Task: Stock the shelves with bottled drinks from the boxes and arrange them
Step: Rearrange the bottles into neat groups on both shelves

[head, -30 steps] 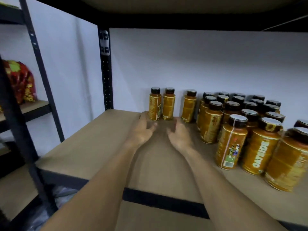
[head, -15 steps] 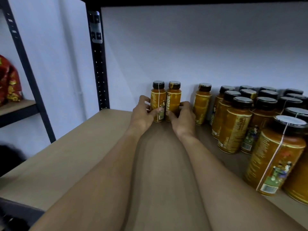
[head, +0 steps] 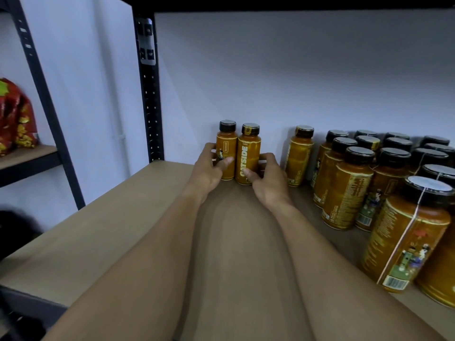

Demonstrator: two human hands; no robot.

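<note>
Bottled drinks: main group, orange with black caps, upright in close rows on the right part of the shelf board. One single bottle stands just left of the group, near the back wall. Further left, apart from it, two more stand at the back: left bottle and right bottle, upright, sides touching (the right one's label reads OATSIDE).

Left hand: fingers curled round the left bottle's outer side, thumb on its front. Right hand: fingers wrapped round the right bottle's outer side, thumb on its label. Both bases sit on the board.

Black perforated post at the shelf's back-left corner. Red packets on a neighbouring shelf, far left.
</note>
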